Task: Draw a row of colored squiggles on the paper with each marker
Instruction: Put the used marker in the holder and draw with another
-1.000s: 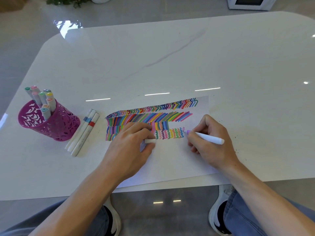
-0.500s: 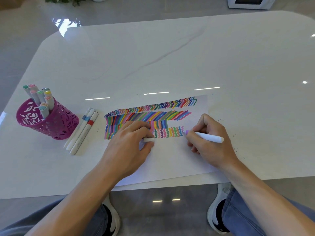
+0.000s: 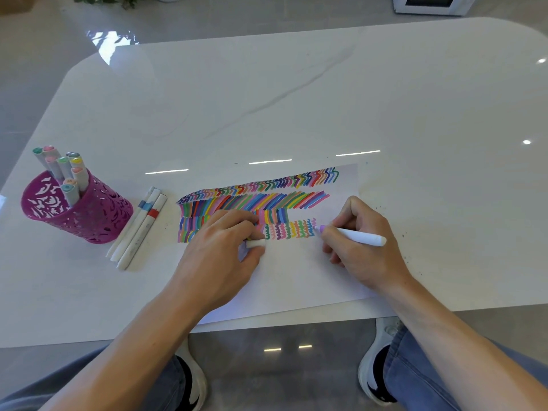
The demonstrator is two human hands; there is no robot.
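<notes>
Right hand (image 3: pixel 364 250) grips the lilac marker (image 3: pixel 360 237), tip at the squiggle row's (image 3: pixel 290 229) right end on the paper (image 3: pixel 296 280) mid-frame, left hand (image 3: pixel 219 253) pinching a white cap (image 3: pixel 255 243); next up, I'd say, finishing this squiggle and recapping.

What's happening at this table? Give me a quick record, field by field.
Right hand: holds a white marker, purple tip at the squiggle row's right end
Left hand: rests on the paper, pinching a small white cap
Paper: several rows of coloured strokes
Magenta cup: holds capped markers
Beside cup: three markers on the table
</notes>
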